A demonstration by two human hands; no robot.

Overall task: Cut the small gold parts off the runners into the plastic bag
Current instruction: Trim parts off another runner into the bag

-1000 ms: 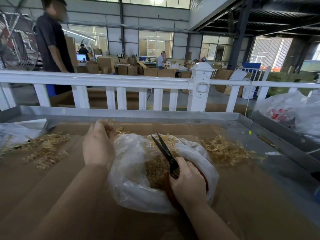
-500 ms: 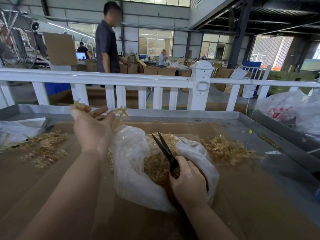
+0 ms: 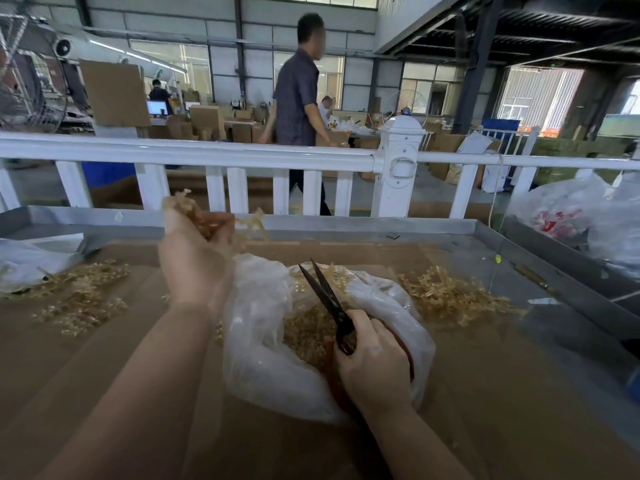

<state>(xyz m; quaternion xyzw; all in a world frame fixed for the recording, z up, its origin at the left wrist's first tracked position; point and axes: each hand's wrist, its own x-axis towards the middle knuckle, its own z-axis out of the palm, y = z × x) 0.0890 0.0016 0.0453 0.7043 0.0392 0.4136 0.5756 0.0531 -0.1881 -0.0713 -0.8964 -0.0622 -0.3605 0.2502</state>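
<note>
Left hand (image 3: pixel 194 265) grips a clump of runners (image 3: pixel 207 216) at 11 o'clock of the bag (image 3: pixel 263 341); right hand (image 3: pixel 374 362) holds slightly parted scissors (image 3: pixel 323 291). Bring runners over the bag mouth, snip near each part.

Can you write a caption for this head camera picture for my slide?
Left hand lifts gold runners; right hand holds open scissors over the bag.

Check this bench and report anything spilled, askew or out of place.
Nothing is damaged. Loose gold runners lie in two heaps on the cardboard, one left and one right of the plastic bag, which slumps open on its side. The left hand holds a clump of runners raised; the right hand holds scissors, blades slightly apart.
</note>
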